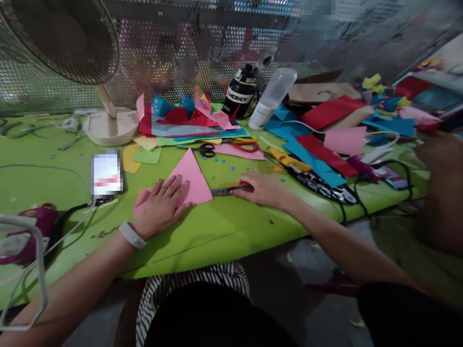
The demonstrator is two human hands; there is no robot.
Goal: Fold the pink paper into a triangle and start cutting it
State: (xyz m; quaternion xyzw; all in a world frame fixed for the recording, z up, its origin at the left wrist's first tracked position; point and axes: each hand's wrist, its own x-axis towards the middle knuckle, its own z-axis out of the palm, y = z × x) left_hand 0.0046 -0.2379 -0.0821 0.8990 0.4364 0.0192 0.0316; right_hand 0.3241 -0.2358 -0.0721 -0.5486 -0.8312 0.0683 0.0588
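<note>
My left hand (pixel 164 200) lies flat with outstretched fingers on a folded pink sheet of paper (pixel 195 180), pressing it on the green table. The paper has a pointed triangular part toward the back, and its left part lies partly under my hand. My right hand (pixel 262 189) is closed around the orange and black handle of a pair of scissors (pixel 221 191). The grey blades point left, and their tip meets the paper's right corner. Whether the blades are apart cannot be seen.
Black-handled scissors (pixel 207 150) and red-handled scissors (pixel 246 145) lie behind the paper. A phone (pixel 107 173) and fan (pixel 110 127) stand left. At the back are a black bottle (pixel 238 91), a clear bottle (pixel 273 99) and coloured paper (pixel 333 113). Another person's arm (pixel 443 188) shows at right.
</note>
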